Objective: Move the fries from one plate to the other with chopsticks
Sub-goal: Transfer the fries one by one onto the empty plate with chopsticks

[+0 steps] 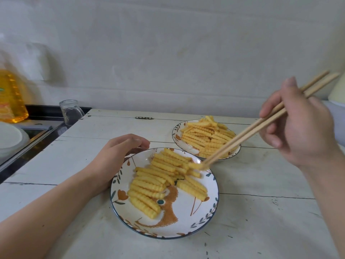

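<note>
Fries (160, 176), crinkle-cut and yellow, lie on 2 patterned plates on the white plank table (261, 212). From the head view, the near plate (186, 221) sits toward the table's front edge with its fries laid in rough rows over its far and left parts, leaving the painted bird bare. The far plate (177, 136) stands just beyond it toward the table's back edge, nearly touching rim to rim, with a heaped pile (207, 137).

The right hand (298, 131) grips a pair of wooden chopsticks (248, 136) high on their shafts, which slant down across the far plate. Their tips are closed narrowly on 1 fry (196, 165) at the near plate's far right edge; blur hides whether that fry is lifted or resting. Which plate is the source cannot be told.

The left hand (119, 154) rests on the table with fingers loosely curled against the near plate's far left rim, apparently to steady it against sliding.

Off the table's left edge stand an upturned clear glass cup (71, 112), a yellow oil bottle (11, 96) and stacked white dishes (9, 139).
</note>
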